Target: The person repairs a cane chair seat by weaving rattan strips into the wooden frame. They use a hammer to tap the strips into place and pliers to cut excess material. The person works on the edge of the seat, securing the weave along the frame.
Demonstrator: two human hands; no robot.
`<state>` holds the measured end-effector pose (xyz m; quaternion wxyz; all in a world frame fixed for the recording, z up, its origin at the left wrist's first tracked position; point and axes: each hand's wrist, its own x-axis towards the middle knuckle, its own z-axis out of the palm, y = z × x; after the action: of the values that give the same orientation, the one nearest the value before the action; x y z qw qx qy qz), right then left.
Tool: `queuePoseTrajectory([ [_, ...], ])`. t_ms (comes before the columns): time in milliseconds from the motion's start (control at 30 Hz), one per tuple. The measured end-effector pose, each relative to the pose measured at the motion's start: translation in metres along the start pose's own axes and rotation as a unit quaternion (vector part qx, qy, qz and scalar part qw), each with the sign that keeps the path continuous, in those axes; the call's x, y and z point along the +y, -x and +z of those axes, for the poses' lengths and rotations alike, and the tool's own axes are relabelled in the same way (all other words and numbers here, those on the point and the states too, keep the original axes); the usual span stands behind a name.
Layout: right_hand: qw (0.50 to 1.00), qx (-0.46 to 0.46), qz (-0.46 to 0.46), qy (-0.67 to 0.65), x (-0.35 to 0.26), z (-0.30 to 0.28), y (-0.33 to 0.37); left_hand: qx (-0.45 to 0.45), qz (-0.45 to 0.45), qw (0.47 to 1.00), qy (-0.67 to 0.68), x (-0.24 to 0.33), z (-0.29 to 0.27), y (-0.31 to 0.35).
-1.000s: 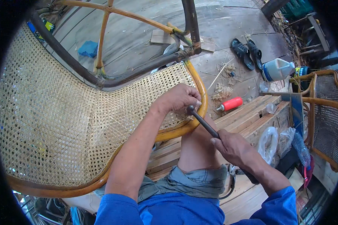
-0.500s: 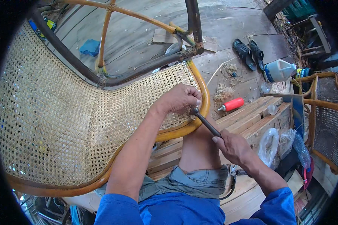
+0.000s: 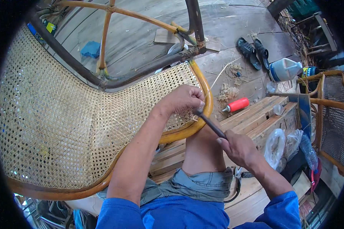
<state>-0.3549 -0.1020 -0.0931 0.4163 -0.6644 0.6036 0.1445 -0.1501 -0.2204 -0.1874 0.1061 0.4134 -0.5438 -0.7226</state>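
A woven cane panel (image 3: 61,114) spans the frame of a rattan chair, bordered by a yellow-brown rattan rim (image 3: 209,105). My left hand (image 3: 182,100) rests at the panel's right corner, thumb and fingers pinched together beside the rim; whatever lies between the fingertips is hidden. My right hand (image 3: 240,149) is wrapped round a dark hammer (image 3: 214,126). Its handle slants up and left, and its head is right below my left fingertips, at the inner side of the rim. A pale cane strand (image 3: 220,74) sticks out past the rim to the upper right.
A red squeeze bottle (image 3: 237,105) lies beside a slatted wooden bench (image 3: 252,118). Cane shavings (image 3: 228,92), black sandals (image 3: 249,53) and a white jug (image 3: 284,70) are on the floor. Plastic bags (image 3: 274,147) and another cane chair (image 3: 334,118) are at the right. Dark frame poles (image 3: 149,69) cross behind the panel.
The hammer's head has tipped and shifted slightly down at the rim, with my right hand moving very little. My left hand keeps its pinch in nearly the same place.
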Motion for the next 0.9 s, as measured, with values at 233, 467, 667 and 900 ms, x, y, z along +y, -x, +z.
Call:
queuePoseTrajectory([
  [233,0.999,-0.012,0.000,0.033,-0.007,-0.015,0.006,0.003,-0.004,1.000,-0.018,-0.003,0.000,-0.002],
  [467,0.998,0.061,0.014,-0.025,0.020,0.001,0.013,0.017,-0.010,0.999,-0.037,0.006,0.007,0.005],
  [667,0.956,0.188,0.127,-0.187,0.081,0.079,0.055,0.010,0.021,0.996,-0.086,0.004,0.010,0.007],
  [900,0.949,0.243,0.148,-0.137,0.102,0.165,0.113,0.142,0.023,0.894,0.425,-0.002,0.015,0.034],
])
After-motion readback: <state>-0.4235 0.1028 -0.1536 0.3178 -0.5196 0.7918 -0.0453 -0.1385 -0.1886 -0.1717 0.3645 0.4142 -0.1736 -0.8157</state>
